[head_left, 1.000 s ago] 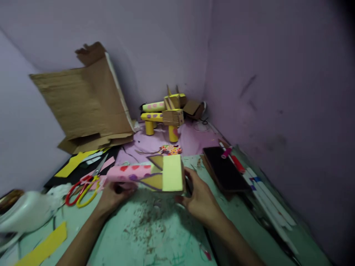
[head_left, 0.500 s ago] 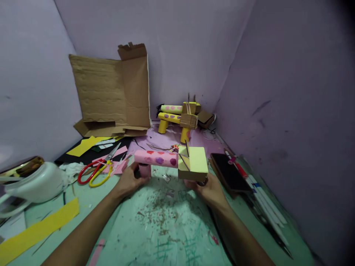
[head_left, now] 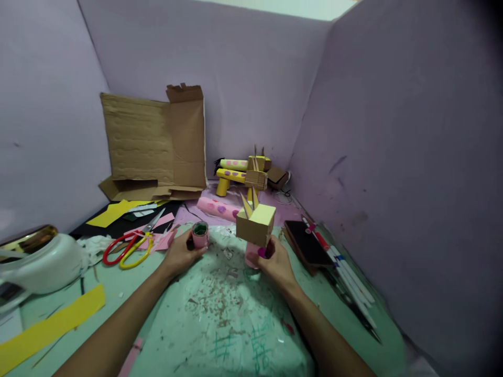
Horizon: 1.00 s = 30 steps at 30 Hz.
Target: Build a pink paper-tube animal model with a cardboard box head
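My left hand (head_left: 181,255) is closed around a short pink paper tube (head_left: 200,241) that stands upright, its open top showing a dark inside. Under a pale yellow and brown cardboard box head (head_left: 255,229), my right hand (head_left: 278,263) grips another short pink tube (head_left: 251,256) with a purple spot. Two pointed cardboard ears rise from the box head. A longer pink tube with red and purple spots (head_left: 217,208) runs back and left from behind the head, apart from the left-hand tube. The head hides where it joins.
Red-and-yellow-handled scissors (head_left: 137,253) and paper scraps lie left, near a white teapot-like vessel (head_left: 58,264) and a yellow strip (head_left: 58,324). Two yellow cardboard animals (head_left: 231,174) and an opened carton (head_left: 153,141) stand behind. A phone (head_left: 308,243) and several pens (head_left: 353,277) lie right.
The spotted pink tube has come off the left short tube and swung away to the back. The box head has turned and tilted with my right hand. The camera view has shifted slightly.
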Available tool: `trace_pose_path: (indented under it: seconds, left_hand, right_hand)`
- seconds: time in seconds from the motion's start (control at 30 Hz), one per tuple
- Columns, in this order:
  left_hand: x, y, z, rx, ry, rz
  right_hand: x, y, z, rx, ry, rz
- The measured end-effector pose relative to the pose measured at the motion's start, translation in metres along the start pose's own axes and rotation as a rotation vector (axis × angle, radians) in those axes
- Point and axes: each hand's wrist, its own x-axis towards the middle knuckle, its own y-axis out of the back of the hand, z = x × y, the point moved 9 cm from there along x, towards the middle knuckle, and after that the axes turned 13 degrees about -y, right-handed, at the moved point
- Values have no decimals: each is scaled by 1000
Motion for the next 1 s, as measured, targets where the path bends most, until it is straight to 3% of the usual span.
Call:
trace_pose_path:
  seconds: [0.2,0.4,0.6,0.8,1.0]
  left_hand:
    - [13,-9,-11,-74,17,31]
    - [10,-18,-19,-126,30,9]
    - [6,-14,-18,-112,32,13]
    - [7,-12,-9,-105,16,-2]
    - [8,-14,-12,-84,34,-31]
  right_hand:
    - [-11,1,-10,18,11,-20]
    - [-12,-18,8,-121,5,-96]
    - [-17,-31,16,-156,72,-209]
    - [-15,-31,22,-255,74,-175]
    - [-13,-29,25,-247,71,-157]
